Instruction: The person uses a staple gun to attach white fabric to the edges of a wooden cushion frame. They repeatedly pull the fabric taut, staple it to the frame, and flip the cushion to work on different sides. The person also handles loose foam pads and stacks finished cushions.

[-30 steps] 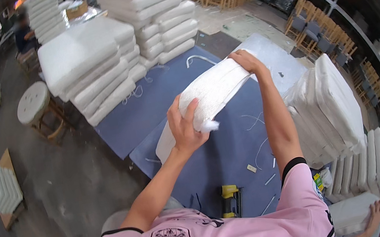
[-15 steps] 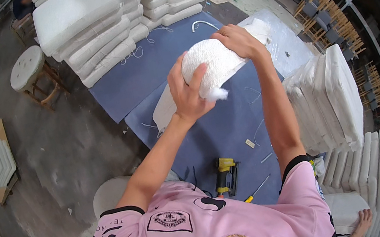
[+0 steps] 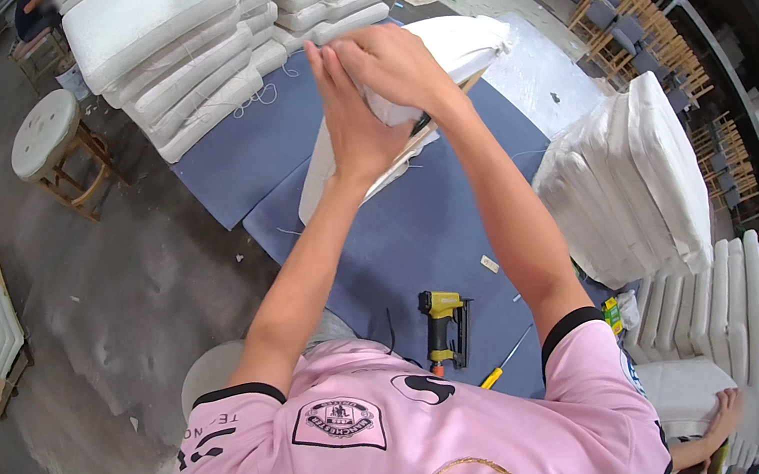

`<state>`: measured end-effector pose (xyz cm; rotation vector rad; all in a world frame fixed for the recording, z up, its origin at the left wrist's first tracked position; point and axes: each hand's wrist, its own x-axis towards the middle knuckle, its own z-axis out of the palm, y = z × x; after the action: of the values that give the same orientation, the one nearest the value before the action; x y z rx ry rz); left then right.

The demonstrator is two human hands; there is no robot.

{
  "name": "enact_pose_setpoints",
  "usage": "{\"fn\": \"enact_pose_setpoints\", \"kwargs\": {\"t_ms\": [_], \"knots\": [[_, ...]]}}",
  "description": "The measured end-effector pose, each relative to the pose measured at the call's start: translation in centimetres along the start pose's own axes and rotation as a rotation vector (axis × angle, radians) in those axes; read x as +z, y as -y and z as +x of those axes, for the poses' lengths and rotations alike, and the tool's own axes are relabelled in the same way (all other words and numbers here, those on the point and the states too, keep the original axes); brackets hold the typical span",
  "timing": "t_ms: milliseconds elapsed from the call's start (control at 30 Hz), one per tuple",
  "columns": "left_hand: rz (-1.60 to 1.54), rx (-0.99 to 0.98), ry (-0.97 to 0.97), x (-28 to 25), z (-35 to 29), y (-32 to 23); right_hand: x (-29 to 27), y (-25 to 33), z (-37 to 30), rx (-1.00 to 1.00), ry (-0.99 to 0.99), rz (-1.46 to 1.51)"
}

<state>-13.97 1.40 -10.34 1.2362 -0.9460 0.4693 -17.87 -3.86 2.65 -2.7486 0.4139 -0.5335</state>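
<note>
Over the blue work surface [image 3: 401, 243] I hold a white padded cushion [image 3: 466, 37], tilted, with a thin wooden edge on its underside. My left hand [image 3: 362, 123] presses its palm against the cushion's rounded end, fingers stretched together and pointing away from me. My right hand [image 3: 395, 67] arches over the same end from the right, its fingertips meeting those of the left. Between them most of that end is hidden. A yellow and black staple gun [image 3: 447, 330] and a yellow-handled screwdriver [image 3: 507, 357] lie near my chest.
Stacked white cushions stand at the far left [image 3: 177, 65] and at the right [image 3: 629, 183]. A round stool [image 3: 47, 138] is on the floor at left. Another person's hand [image 3: 725, 420] touches a pad at lower right. Wooden chair frames [image 3: 621, 22] stand beyond.
My right hand has come left, over the cushion's rounded end, and my left fingers have straightened. The cushion has tilted, and the tuft of white stuffing no longer shows. The other person's hand has shifted.
</note>
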Motion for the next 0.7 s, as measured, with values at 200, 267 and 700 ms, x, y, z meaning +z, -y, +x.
{"fn": "enact_pose_setpoints", "kwargs": {"t_ms": [200,267,700], "knots": [[0.143,-0.013,0.168,-1.7,0.6,-0.6,1.2,-1.1,-3.6,0.056,-0.778,0.812],[0.147,-0.007,0.159,-1.8,0.3,-0.6,1.4,-2.0,-7.2,0.25,-0.805,0.748],[0.018,0.136,0.058,1.6,-3.4,-4.4,0.9,0.7,-16.6,0.592,-0.631,0.53]]}}
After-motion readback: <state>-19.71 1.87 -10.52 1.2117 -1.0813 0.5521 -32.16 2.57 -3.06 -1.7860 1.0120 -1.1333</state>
